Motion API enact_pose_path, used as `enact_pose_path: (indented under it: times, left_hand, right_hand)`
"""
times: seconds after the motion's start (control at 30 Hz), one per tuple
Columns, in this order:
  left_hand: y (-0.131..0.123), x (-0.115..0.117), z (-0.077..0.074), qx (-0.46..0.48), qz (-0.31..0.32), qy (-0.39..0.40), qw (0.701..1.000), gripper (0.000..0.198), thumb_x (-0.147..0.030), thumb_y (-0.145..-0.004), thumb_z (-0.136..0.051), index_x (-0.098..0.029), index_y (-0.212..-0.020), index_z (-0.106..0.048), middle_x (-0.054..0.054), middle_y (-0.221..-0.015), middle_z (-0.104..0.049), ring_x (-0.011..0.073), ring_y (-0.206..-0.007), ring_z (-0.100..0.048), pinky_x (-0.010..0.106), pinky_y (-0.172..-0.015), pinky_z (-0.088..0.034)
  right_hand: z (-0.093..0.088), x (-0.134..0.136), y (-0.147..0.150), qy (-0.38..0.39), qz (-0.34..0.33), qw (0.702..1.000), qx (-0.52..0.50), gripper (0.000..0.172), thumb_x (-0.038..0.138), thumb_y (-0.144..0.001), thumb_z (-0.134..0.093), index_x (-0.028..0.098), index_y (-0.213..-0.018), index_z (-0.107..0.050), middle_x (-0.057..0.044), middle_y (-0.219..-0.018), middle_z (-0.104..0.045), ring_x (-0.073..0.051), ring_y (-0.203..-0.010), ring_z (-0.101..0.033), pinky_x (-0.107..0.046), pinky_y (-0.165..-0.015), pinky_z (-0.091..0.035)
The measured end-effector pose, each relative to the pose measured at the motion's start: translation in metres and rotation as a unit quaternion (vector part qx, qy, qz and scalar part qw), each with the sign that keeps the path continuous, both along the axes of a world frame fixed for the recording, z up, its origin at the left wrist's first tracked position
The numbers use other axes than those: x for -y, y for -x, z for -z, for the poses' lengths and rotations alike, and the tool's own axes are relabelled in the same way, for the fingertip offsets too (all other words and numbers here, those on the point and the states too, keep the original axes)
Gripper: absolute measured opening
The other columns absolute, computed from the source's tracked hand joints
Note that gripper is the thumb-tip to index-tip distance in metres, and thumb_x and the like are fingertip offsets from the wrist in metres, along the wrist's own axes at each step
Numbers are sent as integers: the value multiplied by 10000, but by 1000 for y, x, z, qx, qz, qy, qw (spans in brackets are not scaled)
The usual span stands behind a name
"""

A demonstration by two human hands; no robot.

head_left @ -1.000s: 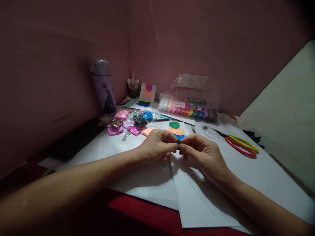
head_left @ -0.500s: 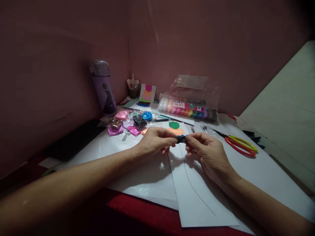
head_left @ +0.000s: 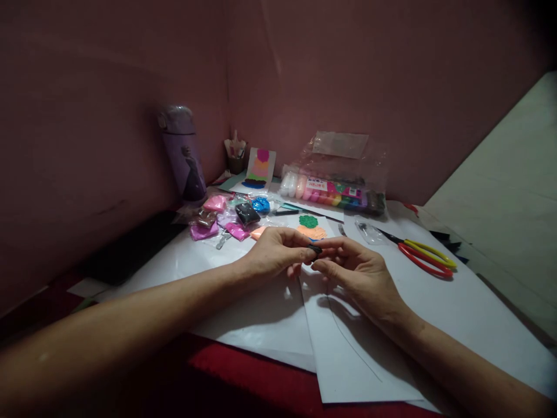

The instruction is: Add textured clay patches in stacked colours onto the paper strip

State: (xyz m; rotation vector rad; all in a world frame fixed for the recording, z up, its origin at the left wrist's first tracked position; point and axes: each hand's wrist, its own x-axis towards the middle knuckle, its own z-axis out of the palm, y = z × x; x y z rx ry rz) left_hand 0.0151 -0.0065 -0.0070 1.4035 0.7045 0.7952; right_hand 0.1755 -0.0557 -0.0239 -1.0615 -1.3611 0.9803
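Note:
A small lump of black modelling clay [head_left: 314,251] is pinched between the thumb and fingers of my left hand [head_left: 278,248]. My right hand [head_left: 359,273] meets it from the right, its fingertips over the lump and its thumb just below. The lump is partly hidden by the fingers. Both hands are raised over a white card [head_left: 365,371] that bears a thin curved pencil line. At the card's far end, just past my fingers, lie a green clay patch [head_left: 308,222] and an orange clay patch [head_left: 313,232], with a bit of blue below them.
Bagged clay pieces [head_left: 216,203] in several colours lie left of the card. Behind stand a purple bottle [head_left: 185,162], a brush cup [head_left: 235,158], a coloured clay picture [head_left: 260,168] and a clay pack [head_left: 333,194]. Red and yellow-handled scissors [head_left: 426,260] lie at the right.
The black clay was stretched between both hands and is now a compact lump. My right hand's thumb has dropped lower and its fingers have moved left over the lump.

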Motion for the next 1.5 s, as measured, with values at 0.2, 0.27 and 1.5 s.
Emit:
enact_pose_path:
  times: [0.2,0.27,1.5]
  left_hand:
    - [1,-1,1,-24,30,-24,999,82,-165,-687,-622,-83,-698,-617,0,-547,-586,55,-391,-462,184,-411,-350]
    - [1,-1,2,-26,31,-29,999,64,-152,-689,-603,-89,-698,-613,-2,-561,-587,56,-393,-467,187,-415,-350]
    - [0,-5,7,37,60,-38,997,295,-215,-672,-719,-106,-923,-608,-13,-642,-600,66,-461,-528,180,-423,-426]
  right_hand:
    - [-2,3,1,-19,9,999,26,126,293,-736,-711,194,-790,-656,-8,-695,-668,-139,-610,-604,-262,-565,-500]
    - [-3,3,1,-20,6,999,31,142,317,-748,-697,187,-783,-654,-12,-697,-666,-133,-597,-593,-260,-558,-500]
    - [-4,4,-1,-11,2,999,36,110,286,-796,-658,191,-830,-613,33,-575,-588,-111,-500,-543,-235,-493,-458]
